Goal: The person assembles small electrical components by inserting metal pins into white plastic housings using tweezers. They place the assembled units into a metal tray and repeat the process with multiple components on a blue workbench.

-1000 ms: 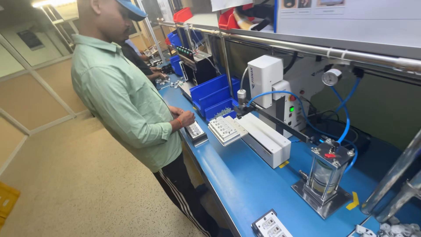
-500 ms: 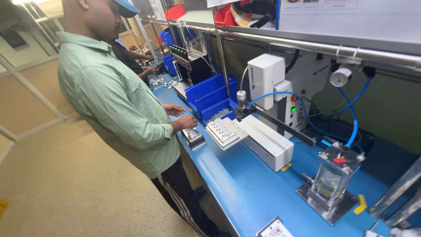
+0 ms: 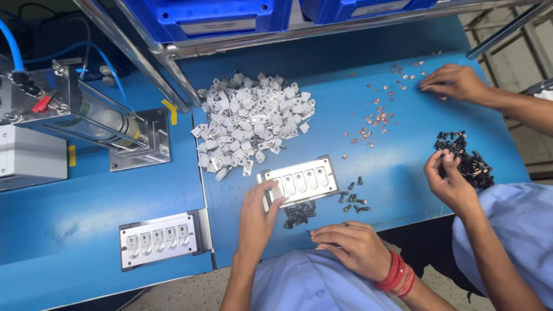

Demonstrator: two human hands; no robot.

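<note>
Left hand (image 3: 256, 222) rests spread on the jig (image 3: 299, 183), mid-worktop (image 3: 403, 173); right hand (image 3: 351, 247) pinches a small black part (image 3: 309, 233) — I judge it could slip and scatter the loose black parts (image 3: 299, 213) nearby.

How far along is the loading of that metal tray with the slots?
Done: nothing clearly; the tray's five slots look empty, though it is hard to tell. In hand: the left hand steadies the tray's left end, and the right hand rests by small black parts. Left: the white pile and copper bits are loose. A second tray sits aside.
</note>
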